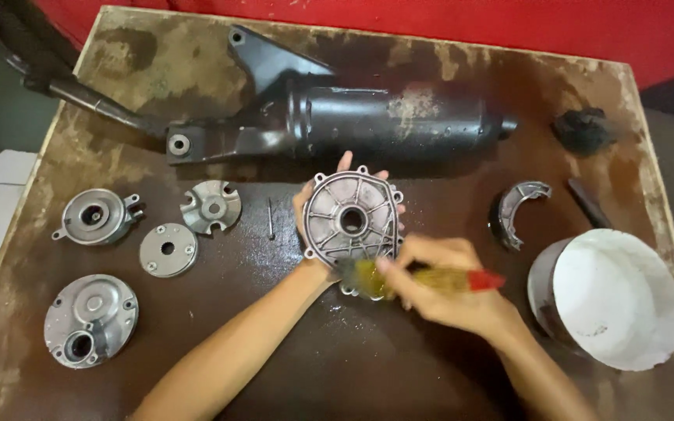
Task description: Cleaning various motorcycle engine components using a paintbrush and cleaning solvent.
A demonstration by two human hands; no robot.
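Left hand cups one ribbed metal cover; right hand pinches one brush; four loose metal parts lie on the counter.

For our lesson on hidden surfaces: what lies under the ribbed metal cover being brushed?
Under the ribbed metal cover the left hand shows, fingertips past its top edge. Its palm and the wet table beneath are covered.

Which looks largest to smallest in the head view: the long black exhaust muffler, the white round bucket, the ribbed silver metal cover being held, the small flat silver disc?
1. Long black exhaust muffler
2. White round bucket
3. Ribbed silver metal cover, raised nearer the camera, so perhaps flattered
4. Small flat silver disc
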